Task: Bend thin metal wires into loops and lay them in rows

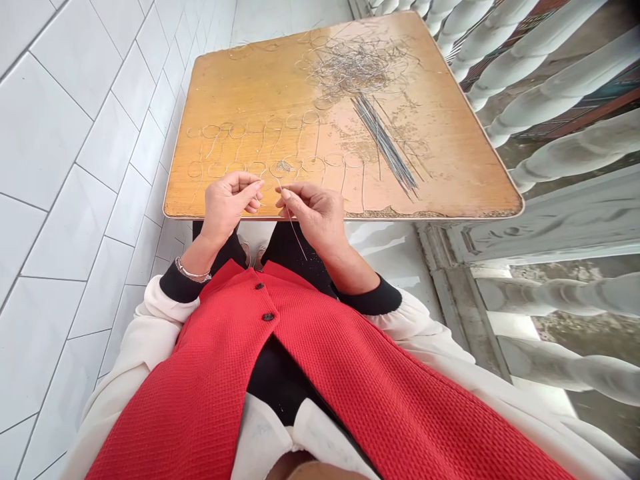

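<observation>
My left hand and my right hand meet at the near edge of a wooden tabletop, their fingertips pinching a thin metal wire. Its free end hangs down past the table edge. Rows of looped wire pieces lie on the table just beyond my fingers. Farther back are a tangled heap of fine wire and a bundle of straight metal rods. My fingers partly hide the wire's grip point.
A white tiled surface runs along the table's left side. White turned balusters stand along the right, beyond a grey ledge. My red waistcoat and cream sleeves fill the bottom of the view, with a metal bangle on my left wrist.
</observation>
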A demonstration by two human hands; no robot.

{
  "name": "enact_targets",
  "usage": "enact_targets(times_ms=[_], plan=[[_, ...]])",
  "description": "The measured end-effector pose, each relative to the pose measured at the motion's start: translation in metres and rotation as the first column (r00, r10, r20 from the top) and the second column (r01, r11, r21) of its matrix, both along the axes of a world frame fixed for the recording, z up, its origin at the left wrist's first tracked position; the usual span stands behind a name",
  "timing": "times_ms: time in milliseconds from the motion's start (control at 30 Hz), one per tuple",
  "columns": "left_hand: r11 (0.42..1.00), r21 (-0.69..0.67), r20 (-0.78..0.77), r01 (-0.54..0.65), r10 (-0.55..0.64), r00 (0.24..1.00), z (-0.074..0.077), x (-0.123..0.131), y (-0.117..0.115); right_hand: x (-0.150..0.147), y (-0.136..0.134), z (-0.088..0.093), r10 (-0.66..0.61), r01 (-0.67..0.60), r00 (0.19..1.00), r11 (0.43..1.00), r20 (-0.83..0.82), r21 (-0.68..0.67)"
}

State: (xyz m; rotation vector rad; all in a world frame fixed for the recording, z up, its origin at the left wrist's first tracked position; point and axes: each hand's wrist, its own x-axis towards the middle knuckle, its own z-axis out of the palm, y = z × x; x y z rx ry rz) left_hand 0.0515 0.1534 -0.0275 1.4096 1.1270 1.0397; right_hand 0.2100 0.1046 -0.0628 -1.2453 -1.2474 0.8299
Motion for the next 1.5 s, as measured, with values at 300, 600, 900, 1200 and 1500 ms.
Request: enact_targets(times_ms=[300, 600, 900, 1200, 1500], plan=[[0.997, -0.013, -0.048, 0.072, -0.073, 0.996, -0.007, -0.008, 0.0, 0.002, 0.002, 0.0, 0.029, -0.05, 0.985, 0.992, -0.169, -0.117], [0.689, 0.445, -0.647, 0.572, -0.194, 0.737, -0.013, -0.03, 0.01, 0.001, 0.001, 0.012, -0.007, -0.012, 0.995, 0.983, -0.104, -0.186], [0.674, 0.45, -0.619, 0.586, -0.238, 0.748, -0.017, -0.031, 0.015, 0.002, -0.005, 0.014, 0.086, -0.103, 0.991, 0.978, -0.101, -0.18], [0.684, 0.454, -0.628, 0.571, -0.21, 0.75, -0.02, -0.029, 0.014, 0.003, -0.007, 0.014, 0.103, -0.139, 0.976, 0.974, -0.193, -0.18], [0.722, 0.485, -0.639, 0.494, -0.094, 0.764, -0.026, -0.022, 0.001, 0.002, -0.01, 0.011, 0.12, -0.158, 0.966, 0.975, -0.23, -0.156]])
